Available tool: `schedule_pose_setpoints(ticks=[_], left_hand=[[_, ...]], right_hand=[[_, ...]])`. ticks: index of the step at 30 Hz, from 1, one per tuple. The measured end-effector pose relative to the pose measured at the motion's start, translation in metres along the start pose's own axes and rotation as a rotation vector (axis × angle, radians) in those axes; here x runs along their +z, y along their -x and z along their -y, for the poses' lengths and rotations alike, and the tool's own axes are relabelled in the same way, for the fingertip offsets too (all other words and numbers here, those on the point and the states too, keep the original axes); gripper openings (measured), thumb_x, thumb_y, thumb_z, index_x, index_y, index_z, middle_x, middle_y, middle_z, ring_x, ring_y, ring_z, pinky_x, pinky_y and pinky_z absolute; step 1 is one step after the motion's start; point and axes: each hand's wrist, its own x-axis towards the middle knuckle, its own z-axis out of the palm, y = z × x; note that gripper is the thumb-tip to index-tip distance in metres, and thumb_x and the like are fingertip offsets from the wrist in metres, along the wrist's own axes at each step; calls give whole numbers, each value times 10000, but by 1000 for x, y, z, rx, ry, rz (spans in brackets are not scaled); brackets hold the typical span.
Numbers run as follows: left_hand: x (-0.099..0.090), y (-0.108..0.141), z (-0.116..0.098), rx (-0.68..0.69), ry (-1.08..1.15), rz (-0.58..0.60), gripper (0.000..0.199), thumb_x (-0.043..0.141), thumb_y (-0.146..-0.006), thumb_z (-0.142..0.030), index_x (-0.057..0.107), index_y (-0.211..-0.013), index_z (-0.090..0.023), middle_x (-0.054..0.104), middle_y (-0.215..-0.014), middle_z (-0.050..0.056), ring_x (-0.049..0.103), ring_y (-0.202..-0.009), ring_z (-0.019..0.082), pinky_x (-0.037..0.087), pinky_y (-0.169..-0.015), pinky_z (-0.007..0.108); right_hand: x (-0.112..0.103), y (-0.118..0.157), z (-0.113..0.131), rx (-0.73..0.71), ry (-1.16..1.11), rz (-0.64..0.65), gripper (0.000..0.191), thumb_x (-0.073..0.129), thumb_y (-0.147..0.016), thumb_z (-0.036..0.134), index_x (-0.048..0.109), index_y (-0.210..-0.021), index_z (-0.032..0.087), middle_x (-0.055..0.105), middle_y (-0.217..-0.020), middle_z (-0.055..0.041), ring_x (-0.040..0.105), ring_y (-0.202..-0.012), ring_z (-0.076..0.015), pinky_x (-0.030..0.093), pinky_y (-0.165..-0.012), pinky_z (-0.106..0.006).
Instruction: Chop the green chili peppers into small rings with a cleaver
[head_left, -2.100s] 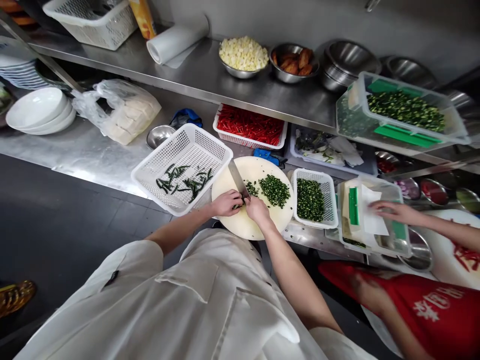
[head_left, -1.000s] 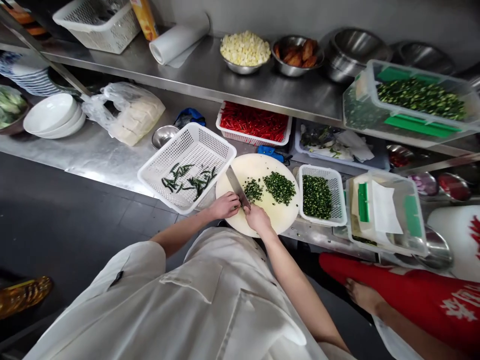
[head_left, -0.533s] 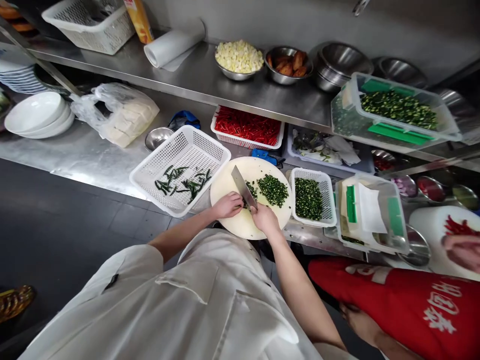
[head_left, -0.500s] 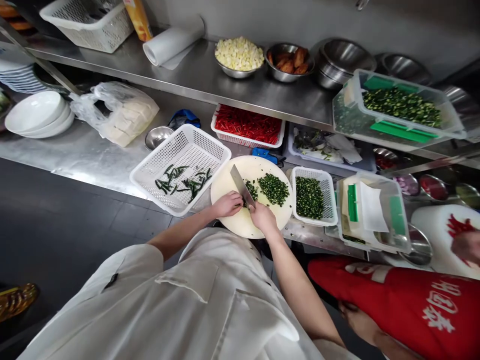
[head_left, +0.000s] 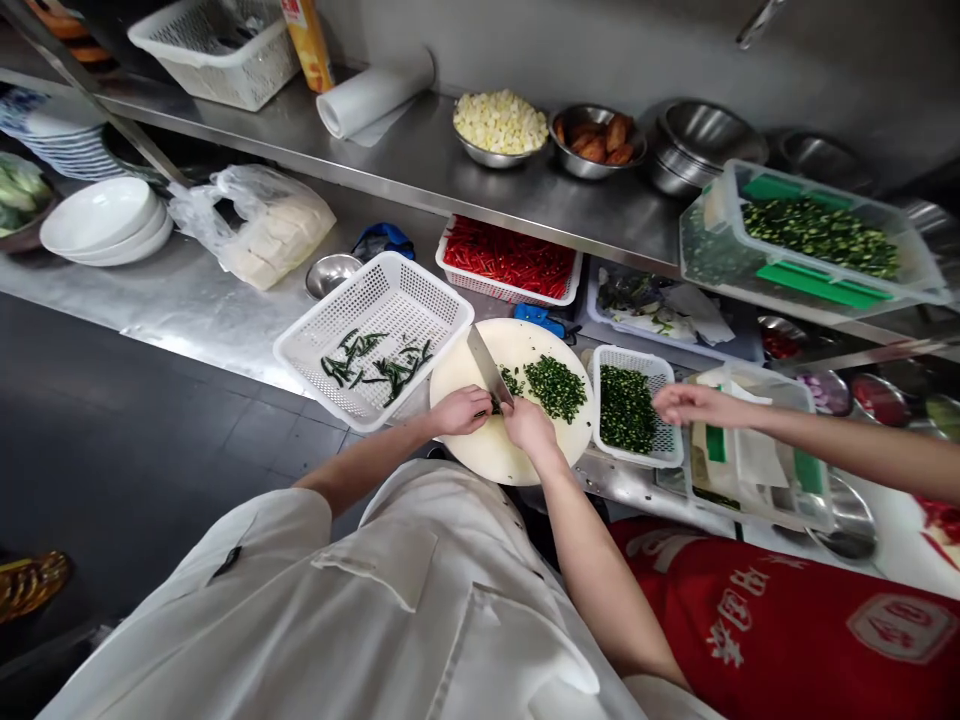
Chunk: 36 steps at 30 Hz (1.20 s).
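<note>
My right hand (head_left: 529, 424) grips the handle of a cleaver (head_left: 487, 365), its broad blade pointing up and away over the round cutting board (head_left: 491, 462). Left of the blade, my left hand (head_left: 462, 410) is closed with curled fingers, pressed to the board on pieces of green chili that are mostly hidden. To the right of the cleaver lies a pile of chopped green chilies (head_left: 555, 388). Whole green chilies (head_left: 390, 372) lie in a large white basket (head_left: 300, 350) at the board's left. A smaller white basket (head_left: 666, 440) at its right holds more chopped chilies.
From the right, a co-worker's hand (head_left: 694, 403) reaches to the small basket. Clear plastic boxes (head_left: 817, 500) stand beyond it. Behind the board sits a basket of red chilies (head_left: 506, 262). A steel shelf (head_left: 420, 185) with bowls runs above; a bag of white blocks (head_left: 277, 235) lies left.
The co-worker's arm has come in from the right, over the plastic box to the small basket. My hands and the cleaver keep nearly the same place; the whole view has shifted slightly.
</note>
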Motion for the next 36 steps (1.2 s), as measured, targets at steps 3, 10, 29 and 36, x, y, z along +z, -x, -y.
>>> schedule_pose_setpoints(ticks=[3, 10, 29, 36], left_hand=[[0, 3, 2, 5, -23, 1, 134, 556, -1039, -260, 679, -1048, -208, 674, -1085, 103, 619, -1048, 248, 495, -1003, 405], [-3, 15, 0, -85, -77, -17, 165, 545, -1046, -281, 683, -1105, -211, 665, -1081, 108, 597, -1049, 265, 470, -992, 422], [-9, 32, -19, -175, -212, 32, 179, 535, -1061, -298, 682, -1035, -199, 679, -1007, 99, 600, -977, 255, 458, -915, 414], [-14, 37, -22, -192, -235, 47, 164, 541, -1058, -276, 678, -1010, -199, 683, -1030, 96, 604, -980, 243, 458, -932, 402]], right_hand=[[6, -1, 0, 0, -20, -13, 361, 443, -1134, 375, 708, -1244, 155, 760, -1247, -215, 716, -1176, -304, 474, -915, -339], [19, 4, -3, -20, -17, -49, 356, 462, -1126, 390, 736, -1177, 167, 785, -1136, -208, 740, -1112, -318, 456, -845, -326], [21, 26, 9, -2, 47, 44, 417, 391, -1135, 387, 718, -1284, 174, 777, -1230, -185, 729, -1158, -291, 479, -889, -324], [30, 33, 7, -21, 22, 62, 411, 395, -1135, 362, 726, -1278, 165, 786, -1194, -183, 736, -1115, -290, 457, -859, -316]])
